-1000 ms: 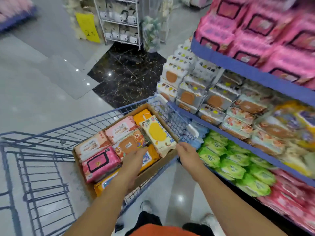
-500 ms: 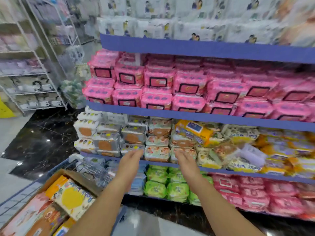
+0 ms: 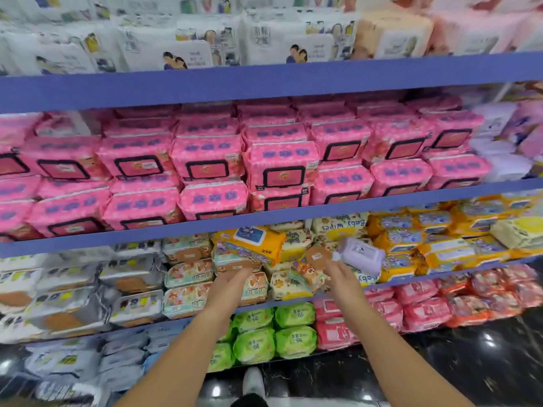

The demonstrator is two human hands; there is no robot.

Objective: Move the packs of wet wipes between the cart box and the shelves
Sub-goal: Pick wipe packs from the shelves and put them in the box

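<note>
- The left grip [image 3: 232,284] is open. Its fingers are stretched forward and hold nothing. The fingertips [image 3: 245,270] reach the front of a pale pack with a brown lid [image 3: 235,264]; I cannot tell if they touch it.
- The right grip [image 3: 342,279] is also open and has hold of nothing. Its fingers point up to a tilted pack with a brown lid [image 3: 316,257]. A purple pack [image 3: 363,255] lies just beside that pack, on the right.
- Both grips are at the third shelf [image 3: 440,277], where mixed packs of wet wipes lie in loose piles.
- An orange pack with a blue lid [image 3: 249,240] lies tilted on top of the pile above the left grip.
- To the right on the same shelf are yellow packs [image 3: 440,248], and to the left grey and white packs [image 3: 129,274].
- The shelf above carries rows of pink packs [image 3: 282,165], and the top shelf carries white packs [image 3: 188,51].
- The lowest shelf holds green packs [image 3: 255,345], with red packs [image 3: 426,312] to their right.
- Below are the dark floor [image 3: 470,362] and one white shoe [image 3: 253,383].
</note>
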